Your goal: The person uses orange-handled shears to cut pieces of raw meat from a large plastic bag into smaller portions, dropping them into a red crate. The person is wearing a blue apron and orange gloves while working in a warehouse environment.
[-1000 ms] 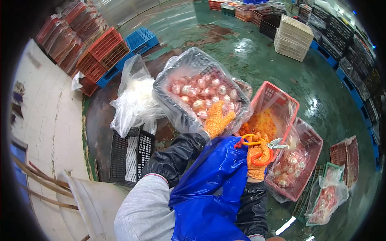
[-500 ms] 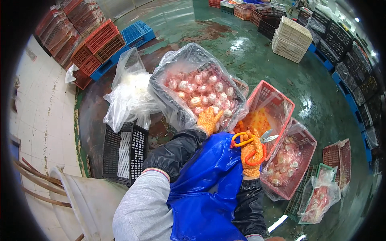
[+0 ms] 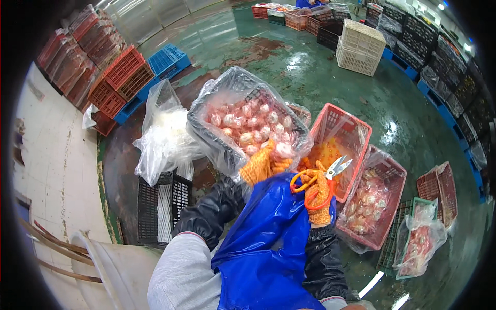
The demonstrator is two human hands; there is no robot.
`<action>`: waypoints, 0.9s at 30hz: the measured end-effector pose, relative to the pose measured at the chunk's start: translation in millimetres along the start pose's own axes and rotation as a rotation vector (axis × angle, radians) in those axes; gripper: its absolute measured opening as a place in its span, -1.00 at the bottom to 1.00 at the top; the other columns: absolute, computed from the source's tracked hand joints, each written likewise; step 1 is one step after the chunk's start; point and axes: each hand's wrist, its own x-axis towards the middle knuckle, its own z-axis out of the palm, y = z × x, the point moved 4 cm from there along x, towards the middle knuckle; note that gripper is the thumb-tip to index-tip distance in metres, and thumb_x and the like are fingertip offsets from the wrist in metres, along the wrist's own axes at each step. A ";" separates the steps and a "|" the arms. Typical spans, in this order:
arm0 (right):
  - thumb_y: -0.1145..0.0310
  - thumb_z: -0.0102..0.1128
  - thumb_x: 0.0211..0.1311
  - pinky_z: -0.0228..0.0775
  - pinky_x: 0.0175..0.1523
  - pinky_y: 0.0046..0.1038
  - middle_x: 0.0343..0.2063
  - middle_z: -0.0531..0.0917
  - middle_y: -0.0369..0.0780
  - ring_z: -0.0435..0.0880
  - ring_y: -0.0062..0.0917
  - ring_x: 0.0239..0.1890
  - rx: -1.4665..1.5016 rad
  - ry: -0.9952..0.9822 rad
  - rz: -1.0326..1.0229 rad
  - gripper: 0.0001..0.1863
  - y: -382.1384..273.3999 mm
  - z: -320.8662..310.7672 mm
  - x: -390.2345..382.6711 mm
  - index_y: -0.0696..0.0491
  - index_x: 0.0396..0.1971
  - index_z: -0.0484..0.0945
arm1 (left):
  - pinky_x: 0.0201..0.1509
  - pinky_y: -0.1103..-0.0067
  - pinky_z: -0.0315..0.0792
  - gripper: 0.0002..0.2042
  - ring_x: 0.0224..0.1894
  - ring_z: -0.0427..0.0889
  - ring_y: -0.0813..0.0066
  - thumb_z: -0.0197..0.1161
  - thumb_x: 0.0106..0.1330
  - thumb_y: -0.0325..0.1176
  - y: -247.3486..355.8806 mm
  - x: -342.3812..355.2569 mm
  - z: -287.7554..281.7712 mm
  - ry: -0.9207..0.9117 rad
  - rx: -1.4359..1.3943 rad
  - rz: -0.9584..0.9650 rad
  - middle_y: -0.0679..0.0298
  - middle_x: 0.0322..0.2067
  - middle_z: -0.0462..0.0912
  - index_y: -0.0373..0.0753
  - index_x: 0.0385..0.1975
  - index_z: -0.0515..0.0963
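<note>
My left hand [image 3: 258,164], in an orange patterned glove, is closed at the near edge of a black crate [image 3: 199,129] lined with clear plastic. A round red-and-white bundle [image 3: 284,150] shows at its fingers, larger than those behind it. The fingers partly hide the grip. Several similar red-and-white bundles [image 3: 248,121] fill the crate. My right hand [image 3: 321,199], gloved alike, holds scissors [image 3: 337,168] with orange handles, their blades apart and pointing up to the right. Beyond it a red crate [image 3: 353,126] contains orange pieces [image 3: 326,152] in clear plastic.
A blue apron [image 3: 268,232] covers my lap. Right of it stands a dark red crate [image 3: 395,178] of red-and-white bundles. Clear plastic bags [image 3: 168,142] lie at left above a black crate [image 3: 150,209]. White crates [image 3: 357,49] stand on the wet green floor [image 3: 289,41].
My left hand has drawn back toward me from the black crate's contents, with a red-and-white bundle at its fingers. My right hand keeps the scissors, their blades now wider apart.
</note>
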 end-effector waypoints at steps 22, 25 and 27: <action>0.49 0.04 0.10 0.33 -0.09 -0.59 -0.16 0.45 -0.26 0.45 -0.61 -0.17 -0.196 -0.131 -0.108 -0.49 -4.8 23.4 -18.0 0.16 0.10 0.21 | -0.60 0.72 0.36 -0.74 -0.52 0.52 0.63 0.22 0.18 -0.25 -30.3 -30.9 90.0 0.163 0.834 0.231 0.27 -0.47 0.56 -0.30 -0.29 0.45; 0.52 0.00 0.09 0.32 -0.09 -0.62 -0.13 0.44 -0.28 0.44 -0.63 -0.14 -0.243 -0.092 -0.098 -0.50 -3.0 16.0 -16.4 0.15 0.10 0.22 | -0.60 0.68 0.37 -0.72 -0.51 0.52 0.61 0.22 0.18 -0.22 -38.4 -18.8 79.5 0.219 0.947 0.388 0.26 -0.45 0.57 -0.31 -0.28 0.45; 0.51 0.01 0.09 0.31 -0.09 -0.63 -0.13 0.44 -0.28 0.43 -0.65 -0.14 -0.266 -0.066 -0.103 -0.51 -2.6 14.2 -17.5 0.14 0.09 0.24 | -0.59 0.67 0.37 -0.72 -0.50 0.52 0.62 0.21 0.18 -0.22 -40.4 -17.9 78.3 0.246 1.076 0.476 0.27 -0.47 0.57 -0.31 -0.28 0.46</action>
